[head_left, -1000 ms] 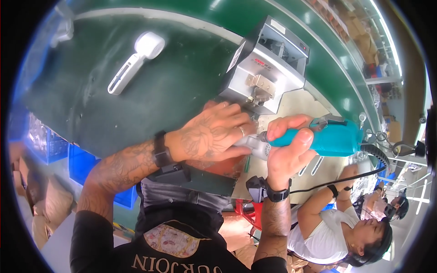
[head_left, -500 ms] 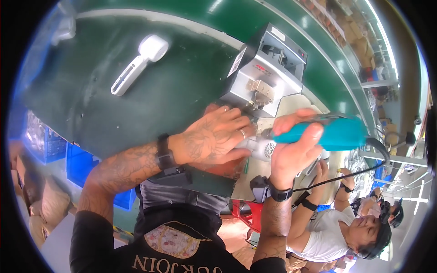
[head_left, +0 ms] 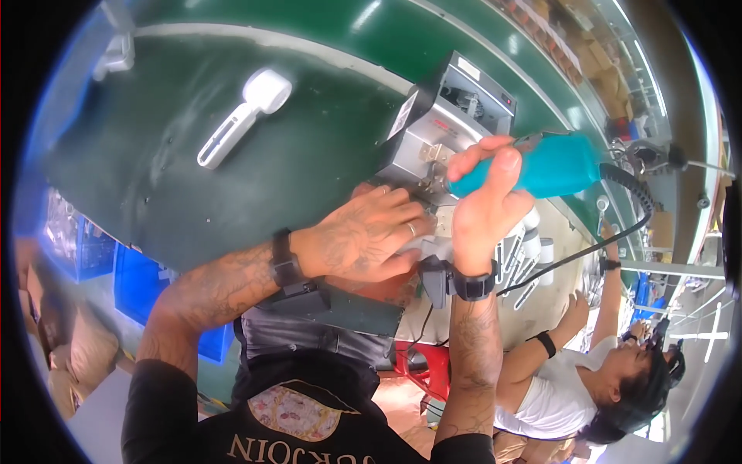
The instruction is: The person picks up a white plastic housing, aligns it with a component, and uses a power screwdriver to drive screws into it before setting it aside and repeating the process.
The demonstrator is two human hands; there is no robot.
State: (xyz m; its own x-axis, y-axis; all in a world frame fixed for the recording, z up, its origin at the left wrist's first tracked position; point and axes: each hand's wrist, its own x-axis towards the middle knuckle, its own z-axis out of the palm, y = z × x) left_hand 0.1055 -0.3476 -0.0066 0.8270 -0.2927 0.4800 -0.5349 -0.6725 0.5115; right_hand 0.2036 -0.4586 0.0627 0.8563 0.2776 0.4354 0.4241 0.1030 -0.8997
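My right hand (head_left: 487,197) is closed around a teal electric screwdriver (head_left: 560,166) with a black cable. The front end of the screwdriver points at the outlet of a grey metal screw feeder (head_left: 433,127); its tip is hard to make out there. My left hand (head_left: 371,236), a ring on one finger, is curled palm down over a white plastic part (head_left: 437,249) at the bench edge. Most of that part is hidden by my fingers and wrist gear. Farther left on the green bench lies a white handheld piece (head_left: 243,116) with a round head and slotted handle.
Several white handles and round parts (head_left: 529,251) lie on the pale surface to the right. A co-worker in a white shirt (head_left: 553,394) reaches toward that side. Blue bins (head_left: 143,282) stand below the bench at left. A red stool (head_left: 425,370) is beneath the bench.
My right hand has lifted the screwdriver up and away from the white part to the screw feeder. My left hand has hardly moved. The co-worker's arm now stretches farther away.
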